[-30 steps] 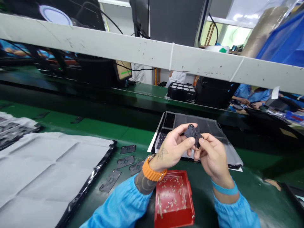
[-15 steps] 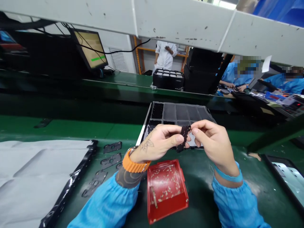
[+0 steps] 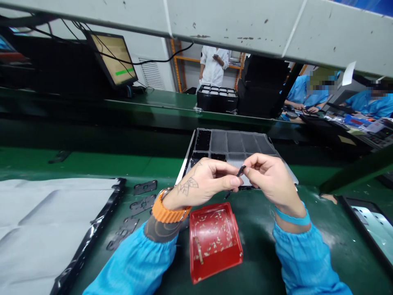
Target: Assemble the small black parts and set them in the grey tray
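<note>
Above the red bin, my left hand (image 3: 211,180) grips a thin black plastic plate (image 3: 240,171) between thumb and fingers. The plate is seen nearly edge-on and slants, its upper end toward the right. At that upper end, my right hand (image 3: 265,174) is closed, with thumb and forefinger pinching the tip; whether a tiny piece is also between them is hidden. Below lies the red bin (image 3: 216,256), with many small pale bits and a thin strip inside. Several similar black plates (image 3: 143,205) with cut-outs lie to the left, partly behind my left sleeve.
Behind my hands is a sectioned tray (image 3: 242,141) with black parts in some sections. A grey sheet with a black edge (image 3: 55,221) covers the left bench. A dark frame with pale panels (image 3: 373,229) lies at right. A shelf beam (image 3: 227,24) crosses overhead. Co-workers are beyond.
The black plate has turned from showing its broad face to nearly edge-on. My right fingertips have moved slightly left onto its upper end. The view has shifted slightly.
</note>
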Motion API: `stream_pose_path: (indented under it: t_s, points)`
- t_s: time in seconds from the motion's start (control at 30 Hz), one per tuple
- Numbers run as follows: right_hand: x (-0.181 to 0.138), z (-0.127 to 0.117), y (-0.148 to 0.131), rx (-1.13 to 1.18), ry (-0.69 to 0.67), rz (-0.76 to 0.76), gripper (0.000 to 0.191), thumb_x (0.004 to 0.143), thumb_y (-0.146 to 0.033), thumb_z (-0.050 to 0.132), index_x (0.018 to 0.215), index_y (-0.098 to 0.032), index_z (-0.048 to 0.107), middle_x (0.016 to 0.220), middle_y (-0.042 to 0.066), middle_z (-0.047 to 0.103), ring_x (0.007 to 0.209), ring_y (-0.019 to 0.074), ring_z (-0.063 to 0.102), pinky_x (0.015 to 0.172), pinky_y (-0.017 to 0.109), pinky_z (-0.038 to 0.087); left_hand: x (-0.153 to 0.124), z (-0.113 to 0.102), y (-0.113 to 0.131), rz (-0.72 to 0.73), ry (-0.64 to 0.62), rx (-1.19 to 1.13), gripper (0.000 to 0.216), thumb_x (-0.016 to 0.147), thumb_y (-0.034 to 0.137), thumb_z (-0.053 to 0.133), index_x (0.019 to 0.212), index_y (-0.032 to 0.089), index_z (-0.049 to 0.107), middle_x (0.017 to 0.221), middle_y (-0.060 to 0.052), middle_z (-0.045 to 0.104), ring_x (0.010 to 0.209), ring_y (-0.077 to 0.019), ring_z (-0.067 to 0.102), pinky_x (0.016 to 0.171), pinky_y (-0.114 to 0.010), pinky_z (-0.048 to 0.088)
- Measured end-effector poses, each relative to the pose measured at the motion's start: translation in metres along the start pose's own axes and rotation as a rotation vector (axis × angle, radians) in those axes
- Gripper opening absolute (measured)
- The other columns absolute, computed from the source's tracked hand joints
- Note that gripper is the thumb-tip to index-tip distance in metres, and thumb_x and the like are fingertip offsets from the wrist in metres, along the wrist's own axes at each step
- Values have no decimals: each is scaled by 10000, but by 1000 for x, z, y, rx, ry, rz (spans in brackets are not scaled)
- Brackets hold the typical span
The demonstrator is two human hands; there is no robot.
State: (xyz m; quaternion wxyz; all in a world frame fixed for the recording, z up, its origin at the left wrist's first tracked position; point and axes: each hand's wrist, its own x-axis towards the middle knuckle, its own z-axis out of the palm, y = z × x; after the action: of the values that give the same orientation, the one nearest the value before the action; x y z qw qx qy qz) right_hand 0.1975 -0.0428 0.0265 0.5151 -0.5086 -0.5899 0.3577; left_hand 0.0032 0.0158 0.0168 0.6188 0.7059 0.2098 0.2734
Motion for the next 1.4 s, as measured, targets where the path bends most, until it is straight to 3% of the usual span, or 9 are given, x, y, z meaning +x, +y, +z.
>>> stream_pose_path:
  t_s: [0.2, 0.43, 0.67, 0.8, 0.93, 1.07, 1.4]
  points:
    - [3, 8, 9, 101, 80, 0, 132, 744, -281, 706, 720, -175, 632, 553, -51, 524, 491, 79, 467, 460, 210, 355, 0, 4, 4, -30, 99, -41, 316, 802, 418, 822, 885, 113, 813, 774, -82, 750, 687, -157, 639, 640, -247, 515]
    - [2, 10, 8, 157, 76, 23, 99, 719, -258, 689, 727, -182, 625, 528, -73, 490, 457, 77, 475, 460, 216, 382, 2, 8, 5, -3, 115, -90, 285, 769, 351, 842, 951, 131, 834, 767, -67, 765, 681, -156, 647, 622, -238, 505]
    - [3, 8, 10, 216, 31, 44, 79, 712, -213, 696, 724, -174, 628, 540, -66, 523, 445, 61, 451, 441, 198, 353, 1, 6, 5, -1, 95, -101, 310, 763, 389, 867, 927, 127, 835, 782, -75, 777, 693, -156, 667, 648, -241, 525]
    - [2, 5, 11, 245, 3, 54, 170, 792, -298, 758, 802, -157, 665, 584, -40, 587, 446, 57, 446, 429, 196, 345, 1, 4, 2, 20, 91, -157, 426, 772, 521, 862, 905, 118, 832, 764, -92, 773, 692, -155, 684, 648, -231, 531]
    - [0, 1, 9, 219, -60, 27, 233, 838, -357, 775, 935, -154, 713, 751, 11, 689, 515, 78, 535, 475, 219, 432, 2, 2, 0, 38, 97, -257, 491, 737, 587, 872, 860, 115, 814, 802, -112, 783, 717, -178, 723, 682, -253, 573]
    - [-1, 0, 3, 159, -73, 2, 243, 862, -371, 749, 968, -153, 737, 751, 14, 698, 516, 85, 541, 483, 233, 459, 1, 2, -2, 6, 109, -277, 532, 705, 619, 879, 844, 112, 799, 873, -139, 797, 733, -193, 736, 695, -273, 594]
    - [-3, 0, -1, 5, -27, -100, 146, 865, -285, 697, 815, -170, 772, 660, 8, 680, 516, 94, 511, 487, 233, 416, -2, 4, 4, -19, 121, -129, 430, 753, 513, 874, 909, 114, 825, 777, -99, 775, 696, -161, 692, 650, -239, 535]
